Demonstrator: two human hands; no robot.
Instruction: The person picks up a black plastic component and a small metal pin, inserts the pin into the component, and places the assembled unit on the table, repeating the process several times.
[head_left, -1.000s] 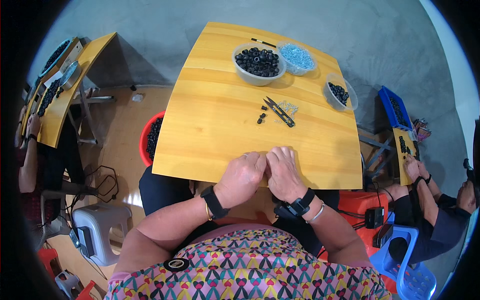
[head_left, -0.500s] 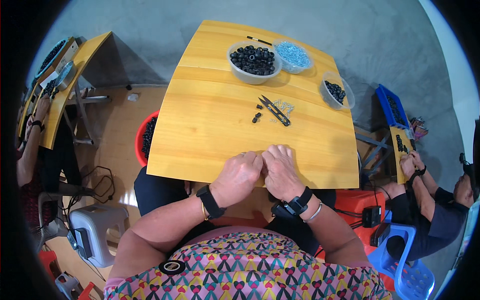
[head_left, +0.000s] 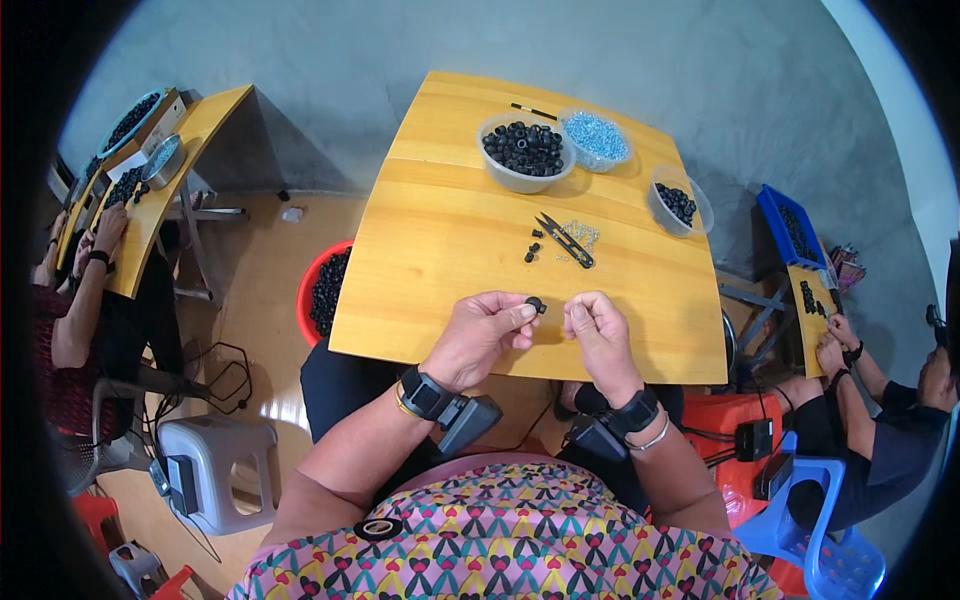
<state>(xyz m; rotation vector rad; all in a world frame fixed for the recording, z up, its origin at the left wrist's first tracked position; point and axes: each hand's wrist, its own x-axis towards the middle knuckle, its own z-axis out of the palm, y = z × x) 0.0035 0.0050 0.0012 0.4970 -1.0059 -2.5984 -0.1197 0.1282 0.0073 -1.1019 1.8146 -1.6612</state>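
Observation:
My left hand pinches a small round black plastic part between thumb and fingertips, just above the table's near edge. Beside it on the right, my right hand has thumb and fingers pressed together; whatever they hold, if anything, is too small to make out. Beyond the hands lie black thread snips, with a few loose black parts to their left and a scatter of small clear pieces against their right side.
A tub of black parts, a tub of pale blue pieces and a smaller tub stand on the yellow table. A red basin is left of it. Co-workers sit at side tables, left and right.
My hands were together at the table edge; now they are apart, and a black part shows in the left fingertips. The whole view has shifted slightly.

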